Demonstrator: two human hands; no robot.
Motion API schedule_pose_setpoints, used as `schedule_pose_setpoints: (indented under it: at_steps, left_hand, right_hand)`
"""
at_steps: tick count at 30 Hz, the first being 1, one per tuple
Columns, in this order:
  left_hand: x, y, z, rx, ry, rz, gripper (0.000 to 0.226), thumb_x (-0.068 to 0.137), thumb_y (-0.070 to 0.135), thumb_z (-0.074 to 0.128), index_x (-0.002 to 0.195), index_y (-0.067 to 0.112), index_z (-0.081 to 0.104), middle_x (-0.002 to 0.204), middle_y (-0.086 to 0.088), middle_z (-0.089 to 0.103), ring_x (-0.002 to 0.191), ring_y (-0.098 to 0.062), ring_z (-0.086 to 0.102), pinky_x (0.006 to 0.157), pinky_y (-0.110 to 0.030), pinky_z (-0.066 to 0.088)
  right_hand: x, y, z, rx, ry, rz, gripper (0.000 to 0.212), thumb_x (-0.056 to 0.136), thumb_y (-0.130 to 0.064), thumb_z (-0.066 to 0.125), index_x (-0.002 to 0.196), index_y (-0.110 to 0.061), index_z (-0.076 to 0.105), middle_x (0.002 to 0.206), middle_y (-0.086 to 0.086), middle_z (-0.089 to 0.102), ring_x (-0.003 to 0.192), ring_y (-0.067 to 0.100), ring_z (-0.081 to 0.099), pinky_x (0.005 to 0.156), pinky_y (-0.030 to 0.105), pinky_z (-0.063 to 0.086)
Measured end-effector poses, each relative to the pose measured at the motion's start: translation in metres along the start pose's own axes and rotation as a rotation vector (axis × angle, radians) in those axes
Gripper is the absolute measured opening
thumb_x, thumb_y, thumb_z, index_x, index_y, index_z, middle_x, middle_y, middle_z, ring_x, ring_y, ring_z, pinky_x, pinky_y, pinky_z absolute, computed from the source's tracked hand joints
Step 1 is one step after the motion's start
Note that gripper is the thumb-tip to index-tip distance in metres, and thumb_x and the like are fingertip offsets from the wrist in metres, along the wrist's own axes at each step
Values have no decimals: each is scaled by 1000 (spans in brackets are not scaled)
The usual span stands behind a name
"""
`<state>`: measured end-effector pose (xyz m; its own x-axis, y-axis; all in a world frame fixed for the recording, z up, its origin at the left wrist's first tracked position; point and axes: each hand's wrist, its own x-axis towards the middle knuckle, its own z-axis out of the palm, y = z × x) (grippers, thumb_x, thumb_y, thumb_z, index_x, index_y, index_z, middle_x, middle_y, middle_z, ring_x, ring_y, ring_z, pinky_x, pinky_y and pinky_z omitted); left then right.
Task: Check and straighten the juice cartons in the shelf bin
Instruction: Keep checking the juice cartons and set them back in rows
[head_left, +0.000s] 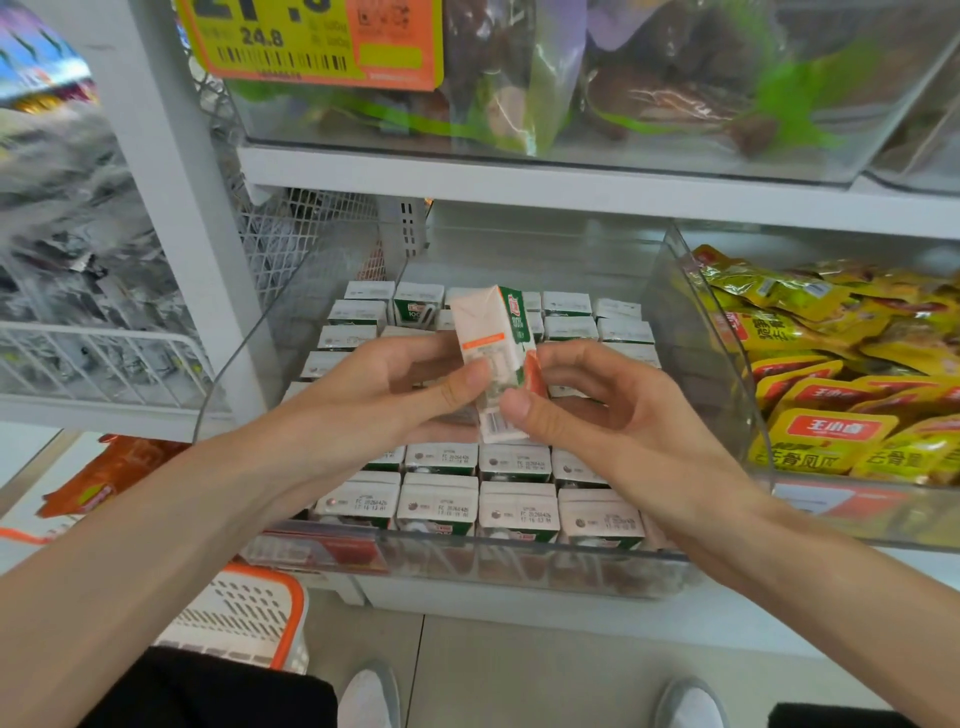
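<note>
Holding one juice carton (493, 353) up with both hands, above the middle of the clear shelf bin (467, 558) and apart from the packs below. Tilted, with the folded top pointing far and slightly left and the barcode end nearest. Peach-and-white face turned toward the camera, green panel on the right side.

Gripping with the left hand (384, 395): thumb pressed on the near face, fingers curled round behind the left edge. Pinching with the right hand (597, 415) at the lower right corner: thumb on the near face just beside the left thumb, fingers bent round the far side.

Below, filling the bin: cartons (439, 501) standing upright in tidy rows, printed date tops facing up, the near rows touching side to side. In the far left rows, one green face (418, 306) showing instead of a white top.

To the right, behind a clear wall, a second bin (701, 322) heaped with yellow snack packets (831, 431). Near left on the floor, a white basket (244, 618) with an orange rim. Far above left, a yellow-and-orange price label (311, 47). At the near edge, two grey-and-white shoes (369, 696).
</note>
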<state>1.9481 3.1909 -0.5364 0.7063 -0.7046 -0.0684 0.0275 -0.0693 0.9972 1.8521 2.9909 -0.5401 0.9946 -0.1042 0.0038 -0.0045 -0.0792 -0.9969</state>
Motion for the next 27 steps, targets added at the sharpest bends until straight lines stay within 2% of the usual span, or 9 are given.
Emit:
schedule_pose_setpoints:
  at_steps: [5, 8, 11, 16, 18, 20, 23, 25, 27]
  left_hand:
    - [0, 2, -1, 45, 62, 32, 46, 84, 30, 78, 129, 29, 68, 118, 6, 79, 113, -10, 74, 83, -18, 60]
    - [2, 2, 0, -8, 105, 12, 49, 80, 28, 81, 126, 19, 69, 114, -3, 80, 106, -21, 78, 83, -27, 63]
    - [1, 4, -1, -46, 90, -2, 43, 88, 24, 75, 128, 12, 66, 116, -8, 80, 105, -28, 78, 88, -34, 63]
    - [0, 2, -1, 24, 175, 57, 47, 86, 14, 78, 131, 18, 65, 120, -1, 77, 106, -20, 78, 78, -34, 66]
    - [0, 1, -2, 130, 164, 96, 53, 82, 22, 83, 132, 28, 67, 125, 9, 75, 114, -12, 74, 86, -34, 65]
    - [1, 2, -2, 231, 171, 137, 52, 74, 30, 86, 124, 35, 72, 124, 17, 74, 116, -3, 71, 94, -32, 62]
    - [3, 2, -3, 304, 201, 212, 46, 67, 26, 90, 111, 31, 76, 115, 17, 78, 117, -1, 69, 95, -28, 60]
    - [4, 0, -3, 329, 206, 269, 42, 69, 19, 91, 108, 27, 76, 111, 14, 79, 115, -4, 70, 95, -26, 59]
    - [5, -1, -4, 318, 222, 302, 40, 68, 14, 91, 105, 24, 77, 111, 11, 77, 116, -6, 70, 94, -24, 58]
  right_hand:
    - [3, -1, -2, -151, -7, 23, 36, 85, -34, 86, 120, -33, 79, 117, -6, 78, 106, 7, 75, 93, 21, 59]
    - [4, 0, 0, -36, 34, -14, 36, 83, -20, 86, 117, -26, 77, 111, 0, 80, 98, 11, 78, 84, 15, 58]
    - [4, 3, -3, 2, 43, -50, 29, 88, -11, 81, 116, -15, 74, 110, 0, 81, 99, 16, 79, 86, 19, 59]
    - [4, 4, -2, 35, -66, -86, 33, 88, -15, 79, 121, -12, 72, 115, -1, 81, 108, 15, 77, 94, 18, 57]
    - [6, 5, -1, 2, -41, -126, 35, 87, -18, 80, 121, -13, 74, 116, -3, 81, 109, 13, 77, 95, 20, 57]
    - [8, 7, -4, -116, 31, -191, 36, 86, -20, 82, 121, -17, 76, 115, -7, 81, 110, 12, 76, 98, 26, 59]
    - [10, 8, -5, -262, 108, -270, 45, 81, -18, 89, 123, -28, 77, 117, -5, 78, 111, 20, 73, 99, 40, 59]
    - [9, 9, -4, -274, 154, -303, 49, 77, -19, 91, 120, -38, 78, 114, -3, 74, 102, 21, 71, 92, 39, 61]
    - [8, 9, -3, -246, 159, -300, 50, 78, -17, 91, 121, -39, 78, 100, 3, 75, 87, 20, 72, 84, 32, 62]
